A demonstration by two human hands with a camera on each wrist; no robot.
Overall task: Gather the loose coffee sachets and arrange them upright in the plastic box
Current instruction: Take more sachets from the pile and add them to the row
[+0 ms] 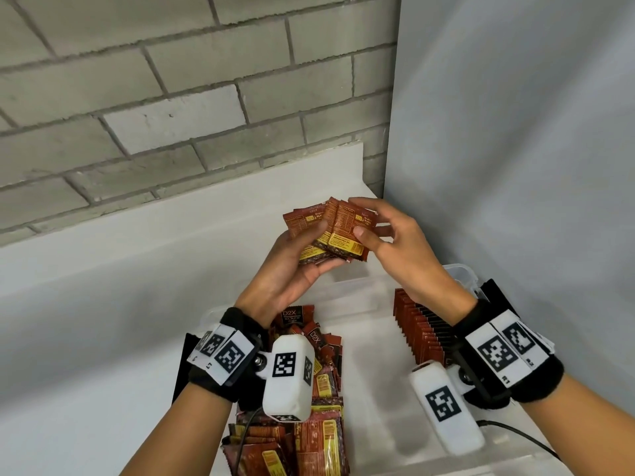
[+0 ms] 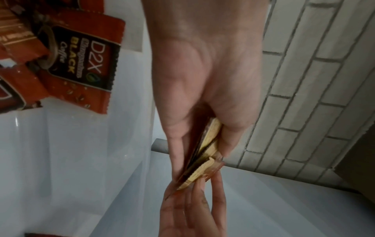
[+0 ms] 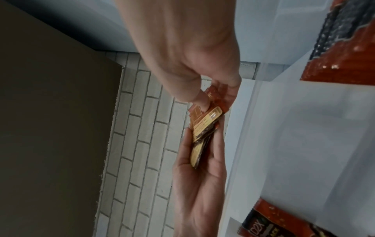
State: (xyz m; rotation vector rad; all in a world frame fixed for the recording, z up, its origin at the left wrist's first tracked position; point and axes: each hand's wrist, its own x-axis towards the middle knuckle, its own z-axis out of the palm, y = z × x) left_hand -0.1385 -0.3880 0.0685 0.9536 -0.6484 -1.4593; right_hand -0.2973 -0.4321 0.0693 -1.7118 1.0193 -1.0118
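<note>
**Squaring up a handful of sachets above the box**

Nearest the person, a heap of loose coffee sachets (image 1: 309, 424) lies in the near-left part of the clear plastic box (image 1: 460, 273), partly hidden under the left wrist camera. Across the box from that heap, against its right wall, a row of sachets (image 1: 422, 328) already stands on edge, packed face to face; the box floor between heap and row is bare, which leaves room to extend the row.

Beyond the heap and above the box's far rim, both hands meet around a small fan of sachets (image 1: 330, 231). The left hand (image 1: 292, 269) lies palm-up beneath them, thumb pressed on top and fingers curled under, acting as a cradle so the slippery packets cannot slide apart. The right hand (image 1: 395, 235) pinches the fan's right edge between thumb and forefinger, its other fingers loosely spread; it appears to be nudging the packets into a flush stack so they can go in upright together.

The box sits on a white bench (image 1: 103, 304); behind it rises a grey brick wall (image 1: 171, 97).
</note>
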